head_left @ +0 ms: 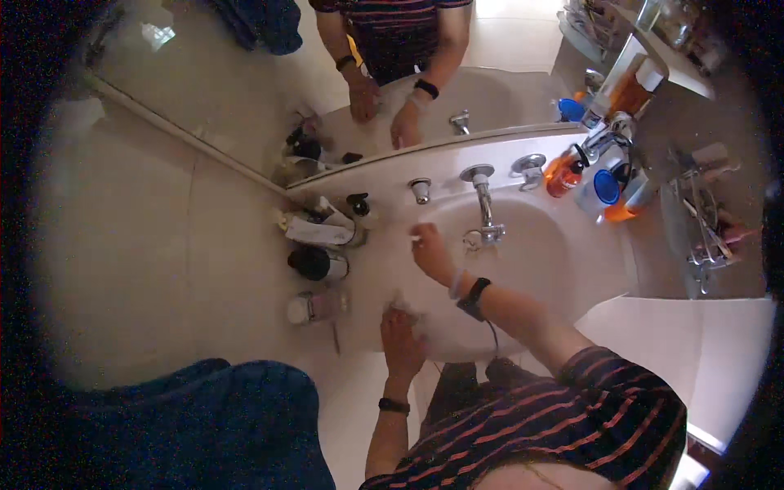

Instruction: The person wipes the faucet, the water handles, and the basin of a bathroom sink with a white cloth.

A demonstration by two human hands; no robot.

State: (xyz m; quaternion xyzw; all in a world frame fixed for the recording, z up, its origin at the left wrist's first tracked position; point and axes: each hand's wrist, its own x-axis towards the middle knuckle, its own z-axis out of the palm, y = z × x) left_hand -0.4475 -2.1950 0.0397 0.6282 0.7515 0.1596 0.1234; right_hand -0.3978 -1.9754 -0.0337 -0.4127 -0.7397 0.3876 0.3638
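Observation:
My left hand (pixel 402 343) is low over the counter on the left side of the sink (pixel 543 253). Its fingers close on a small, clear-looking thing (pixel 398 300) that is too blurred to name. My right hand (pixel 433 255) is raised over the sink's left rim, to the left of the metal tap (pixel 486 204). Its fingers are curled together, and a small white bit (pixel 415 238) shows at their tips. Both hands also appear in the mirror (pixel 457 90) behind the sink.
Left of the sink stand a white tube (pixel 318 231), a black-capped bottle (pixel 318 264), a clear bottle with a white cap (pixel 317 307) and a black pump bottle (pixel 359 206). An orange bottle (pixel 563 173) and a blue-lidded container (pixel 603 189) stand at the right. A blue towel (pixel 212 425) hangs lower left.

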